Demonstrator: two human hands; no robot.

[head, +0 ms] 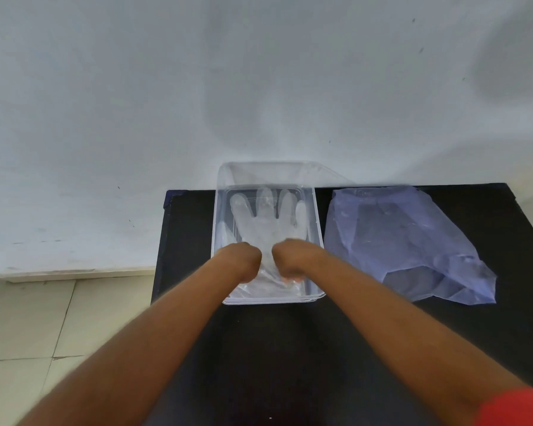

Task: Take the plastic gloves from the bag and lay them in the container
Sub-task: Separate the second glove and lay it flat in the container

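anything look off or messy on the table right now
The clear rectangular plastic container juts past the black table's far edge. The translucent plastic glove lies flat inside it, both hands at its cuff. The crumpled bluish plastic bag sits beside it.

Bare table (290,348) — bag (410,241) rightward

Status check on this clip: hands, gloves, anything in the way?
Left hand and right hand both down on glove, flat in container. Grip unclear. Bag lies to the right, nothing in the way.
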